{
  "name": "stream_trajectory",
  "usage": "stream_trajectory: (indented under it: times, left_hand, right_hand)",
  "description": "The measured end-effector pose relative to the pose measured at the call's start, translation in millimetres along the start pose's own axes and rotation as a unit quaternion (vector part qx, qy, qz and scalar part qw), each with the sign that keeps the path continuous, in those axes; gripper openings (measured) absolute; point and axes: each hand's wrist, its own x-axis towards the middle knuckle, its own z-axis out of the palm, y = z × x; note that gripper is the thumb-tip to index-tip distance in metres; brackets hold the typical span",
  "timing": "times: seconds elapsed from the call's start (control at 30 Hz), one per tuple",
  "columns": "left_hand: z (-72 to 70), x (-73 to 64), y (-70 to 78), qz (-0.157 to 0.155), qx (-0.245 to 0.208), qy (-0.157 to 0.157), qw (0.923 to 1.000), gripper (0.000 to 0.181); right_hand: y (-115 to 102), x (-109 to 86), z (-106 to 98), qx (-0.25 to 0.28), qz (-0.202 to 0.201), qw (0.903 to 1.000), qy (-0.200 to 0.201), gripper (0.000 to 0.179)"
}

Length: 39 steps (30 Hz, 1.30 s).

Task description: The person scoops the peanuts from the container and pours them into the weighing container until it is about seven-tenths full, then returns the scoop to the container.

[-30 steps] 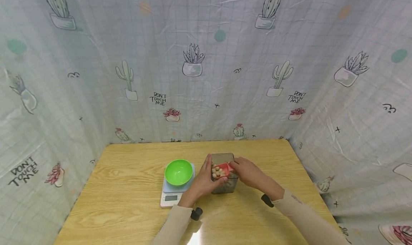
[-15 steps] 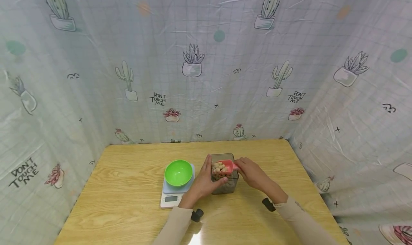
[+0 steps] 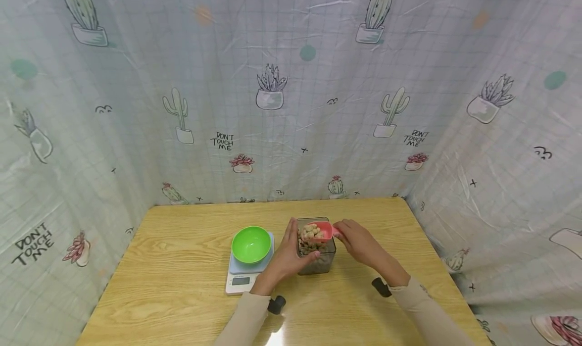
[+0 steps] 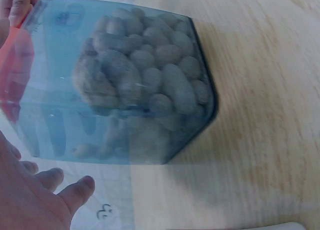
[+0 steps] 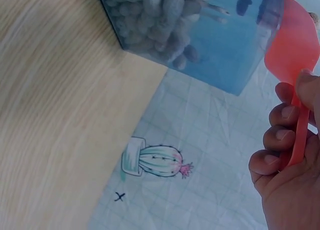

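Note:
My right hand point(image 3: 359, 241) grips the handle of a red scoop point(image 5: 294, 42), its fingers curled round it in the right wrist view. The scoop carries unshelled peanuts point(image 3: 311, 231) and overlaps the top of a clear grey-tinted container point(image 3: 318, 266) in the head view. More peanuts point(image 4: 165, 70) fill the lower part of this container. With fingers straight and spread, my left hand point(image 3: 286, 257) rests along the container's left side, thumb at its front. Left of that hand, a green bowl point(image 3: 251, 245) sits on a white kitchen scale point(image 3: 236, 288).
All of this stands on a wood-grain table point(image 3: 182, 265). A curtain point(image 3: 218, 83) printed with cacti hangs behind the table and along both sides.
My right hand has drawn the scoop up and slightly right, levelling it with peanuts inside. My left hand has stayed at the container, and the bowl and scale have not moved.

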Motion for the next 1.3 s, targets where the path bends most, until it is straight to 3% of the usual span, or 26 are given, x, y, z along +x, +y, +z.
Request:
stream_trajectory:
  times: [0.2,0.47,0.67,0.97,1.13,1.3]
  left_hand:
    - [-12.2,-6.5,10.2,0.008,-0.008,0.013,0.9999,0.114]
    - [-35.8,-17.2,19.2,0.023,0.024,0.045,0.9984,0.111]
    - [-60.0,-28.3,17.2,0.008,0.017,0.053,0.9984,0.107]
    - [-92.0,-45.2,-2.3,0.025,0.067,0.077,0.9945,0.095]
    - [-101.2,-52.1,-22.6,0.023,0.117,0.092,0.9886,0.099]
    - [-107.5,-57.4,-41.1,0.014,0.139,0.095,0.9856,0.104]
  right_hand:
    - [0,2.2,-7,-0.003,0.000,1.0000,0.002,0.018]
    - [-4,9.8,-14,-0.010,-0.010,0.9999,0.007,0.018]
    - [-13,20.1,-21,0.003,-0.012,0.9999,-0.003,0.019]
    - [-23,38.7,-14,0.013,-0.017,0.9997,-0.013,0.022]
    - [-30,50.6,-7,0.021,-0.026,0.9992,-0.025,0.025]
    - [-36,57.7,-1,0.027,-0.022,0.9987,-0.036,0.028]
